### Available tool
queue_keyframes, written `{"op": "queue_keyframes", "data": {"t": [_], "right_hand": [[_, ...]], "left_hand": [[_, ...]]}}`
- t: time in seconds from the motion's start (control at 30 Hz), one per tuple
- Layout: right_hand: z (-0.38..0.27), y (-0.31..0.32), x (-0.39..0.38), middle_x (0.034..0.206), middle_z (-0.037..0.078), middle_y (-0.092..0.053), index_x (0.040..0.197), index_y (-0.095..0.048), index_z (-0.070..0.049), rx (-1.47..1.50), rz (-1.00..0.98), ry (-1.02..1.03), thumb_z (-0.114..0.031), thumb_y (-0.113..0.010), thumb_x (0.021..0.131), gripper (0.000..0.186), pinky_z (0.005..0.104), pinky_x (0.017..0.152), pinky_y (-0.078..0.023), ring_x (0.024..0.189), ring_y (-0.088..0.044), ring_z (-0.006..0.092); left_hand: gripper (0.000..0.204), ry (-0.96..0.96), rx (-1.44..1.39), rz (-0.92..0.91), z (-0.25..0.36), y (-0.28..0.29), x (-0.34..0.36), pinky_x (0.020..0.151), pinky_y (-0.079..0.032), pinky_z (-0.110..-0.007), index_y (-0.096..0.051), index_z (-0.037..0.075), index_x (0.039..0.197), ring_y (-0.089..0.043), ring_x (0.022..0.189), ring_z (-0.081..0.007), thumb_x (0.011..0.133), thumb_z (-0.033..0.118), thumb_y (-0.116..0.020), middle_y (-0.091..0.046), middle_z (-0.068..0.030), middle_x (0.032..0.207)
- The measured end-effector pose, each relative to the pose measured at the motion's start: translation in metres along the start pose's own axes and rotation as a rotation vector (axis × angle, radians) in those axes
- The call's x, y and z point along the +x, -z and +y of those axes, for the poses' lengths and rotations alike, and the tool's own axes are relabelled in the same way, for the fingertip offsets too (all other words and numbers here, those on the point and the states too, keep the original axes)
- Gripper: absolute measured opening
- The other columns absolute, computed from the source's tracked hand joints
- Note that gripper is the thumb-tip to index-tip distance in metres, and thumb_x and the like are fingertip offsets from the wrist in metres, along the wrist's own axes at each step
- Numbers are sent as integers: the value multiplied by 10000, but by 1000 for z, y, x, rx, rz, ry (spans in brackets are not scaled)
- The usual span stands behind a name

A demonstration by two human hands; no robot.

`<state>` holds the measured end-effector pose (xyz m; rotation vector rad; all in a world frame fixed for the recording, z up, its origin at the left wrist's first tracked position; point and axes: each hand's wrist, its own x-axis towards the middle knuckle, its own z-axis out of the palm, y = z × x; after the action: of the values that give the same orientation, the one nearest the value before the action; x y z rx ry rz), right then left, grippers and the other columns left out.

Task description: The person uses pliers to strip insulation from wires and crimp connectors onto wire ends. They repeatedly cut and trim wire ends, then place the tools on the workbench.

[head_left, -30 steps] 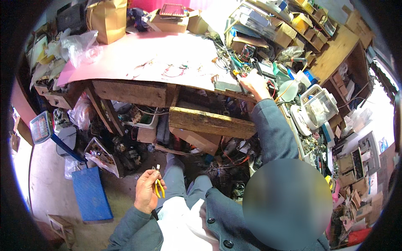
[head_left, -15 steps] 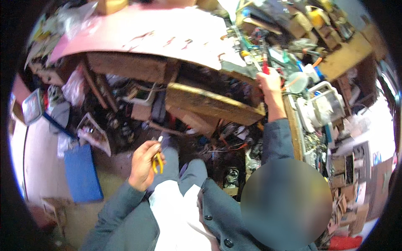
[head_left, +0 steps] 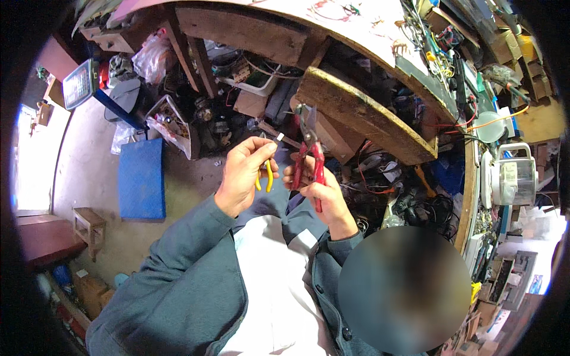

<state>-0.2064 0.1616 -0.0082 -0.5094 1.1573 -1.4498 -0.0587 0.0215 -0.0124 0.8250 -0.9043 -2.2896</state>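
Note:
My left hand (head_left: 237, 178) is closed around small pliers with yellow handles (head_left: 269, 178), which hang down from the palm. Between its thumb and forefinger a small white piece (head_left: 279, 136) sticks out; its kind is too small to tell. Just to the right, my right hand (head_left: 331, 204) grips larger red-handled pliers (head_left: 319, 163). Their grey metal jaws point up and away from me, and the two red handles stand slightly apart. Both hands are above my lap, close together, and the two tools do not touch.
A cluttered workbench (head_left: 249, 13) curves across the far side, with wires and tools at its right. Beneath it are a wooden board (head_left: 362, 113) and a white tub (head_left: 261, 86). A blue panel (head_left: 141, 178) and a small wooden stool (head_left: 89, 228) are at left, a clear-sided container (head_left: 515, 178) at right.
My right hand has come back from the bench's right side to my lap, bringing the red-handled pliers. The left hand keeps its yellow pliers and white piece, now nearer the right hand. The view has shifted.

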Motion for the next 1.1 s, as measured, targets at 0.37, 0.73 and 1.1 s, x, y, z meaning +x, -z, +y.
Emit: {"op": "queue_keyframes", "data": {"t": [0.37,0.73,1.1], "right_hand": [[-8,-1,-16,1270,150,-627,1484,-421,24,-92,65,138,-95,-638,649,871,395,1084,-463,1183,-629,263],[-236,94,-9,1040,95,-589,1297,-537,12,-1031,921,1182,-30,-568,785,515,330,871,-480,919,-562,195],[-271,163,-19,775,61,-618,933,-598,-31,-550,759,392,-49,-622,759,176,323,538,-513,627,-588,175]], "left_hand": [[142,-94,33,57,2,1,9,675,-587,-295,-622,43,1080,-664,770,-131,1010,161,-659,-668,-44,946],[100,-75,45,33,-1,16,-10,651,-592,-298,-622,57,1047,-650,738,-113,1027,154,-627,-633,-23,884],[94,-87,58,-2,-3,20,-26,639,-594,-290,-621,65,1038,-652,730,-108,1032,158,-618,-638,-16,874]]}}
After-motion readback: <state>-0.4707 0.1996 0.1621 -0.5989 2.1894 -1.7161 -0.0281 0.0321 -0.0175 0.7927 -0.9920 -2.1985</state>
